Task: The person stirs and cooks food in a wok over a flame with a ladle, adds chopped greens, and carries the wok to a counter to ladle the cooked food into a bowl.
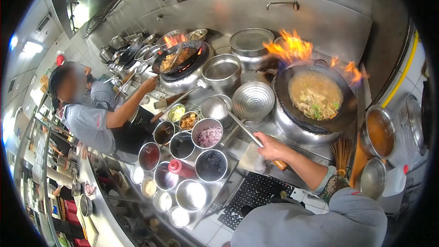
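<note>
My right hand (270, 148) is closed round the handle of a long ladle (242, 127), whose wooden end sticks out below my fist. The ladle's far end reaches a round steel container (215, 108); its bowl is hard to make out there. A folded pale cloth (253, 159) lies beside my hand. Ahead to the right, a black wok (286, 92) holds bubbling broth with pale pieces and greens (316, 96), with tall flames (290, 48) behind its rim. A perforated strainer (254, 100) rests left of the wok. My left hand is out of view.
Several steel pots of ingredients, including chopped onion (210, 136), and a red squeeze bottle (180, 168) stand on the left. A co-worker (91, 121) works at another flaming wok (167, 66). A bamboo brush (341, 153) and a pot of orange liquid (379, 132) are right.
</note>
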The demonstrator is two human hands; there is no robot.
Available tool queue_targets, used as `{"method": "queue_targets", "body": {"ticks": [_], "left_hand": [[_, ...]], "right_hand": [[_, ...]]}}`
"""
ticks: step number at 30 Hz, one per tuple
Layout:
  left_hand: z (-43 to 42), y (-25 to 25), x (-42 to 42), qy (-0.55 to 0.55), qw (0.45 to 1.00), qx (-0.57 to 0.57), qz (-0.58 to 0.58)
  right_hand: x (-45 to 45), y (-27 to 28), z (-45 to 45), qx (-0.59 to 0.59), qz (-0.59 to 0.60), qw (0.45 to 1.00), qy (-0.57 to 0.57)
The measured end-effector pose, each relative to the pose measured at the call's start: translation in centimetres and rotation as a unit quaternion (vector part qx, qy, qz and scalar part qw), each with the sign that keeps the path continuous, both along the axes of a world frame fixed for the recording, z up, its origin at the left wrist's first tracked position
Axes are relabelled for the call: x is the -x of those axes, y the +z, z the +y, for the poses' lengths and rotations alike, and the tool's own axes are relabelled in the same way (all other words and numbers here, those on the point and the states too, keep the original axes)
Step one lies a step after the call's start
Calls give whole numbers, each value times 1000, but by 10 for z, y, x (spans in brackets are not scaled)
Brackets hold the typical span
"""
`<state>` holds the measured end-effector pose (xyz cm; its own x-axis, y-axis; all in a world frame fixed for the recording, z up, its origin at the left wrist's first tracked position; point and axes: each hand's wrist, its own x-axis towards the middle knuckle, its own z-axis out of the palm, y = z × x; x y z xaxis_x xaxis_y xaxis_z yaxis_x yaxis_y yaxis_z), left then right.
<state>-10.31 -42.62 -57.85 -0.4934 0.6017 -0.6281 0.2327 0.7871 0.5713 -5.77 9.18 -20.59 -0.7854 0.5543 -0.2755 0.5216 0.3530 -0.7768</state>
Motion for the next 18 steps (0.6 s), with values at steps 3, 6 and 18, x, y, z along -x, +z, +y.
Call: {"method": "queue_targets", "body": {"ticks": [3,6,18], "left_hand": [[-1,2,3,-2,1000,2,-1],[0,3,5,-4,1000,4,-3],[7,11,16,-13,1000,12,-7]], "right_hand": [[4,-1,5,70,-4,998,-2],[5,-2,15,177,9,984,-34],[10,2,29,278,58,958,-29]]}}
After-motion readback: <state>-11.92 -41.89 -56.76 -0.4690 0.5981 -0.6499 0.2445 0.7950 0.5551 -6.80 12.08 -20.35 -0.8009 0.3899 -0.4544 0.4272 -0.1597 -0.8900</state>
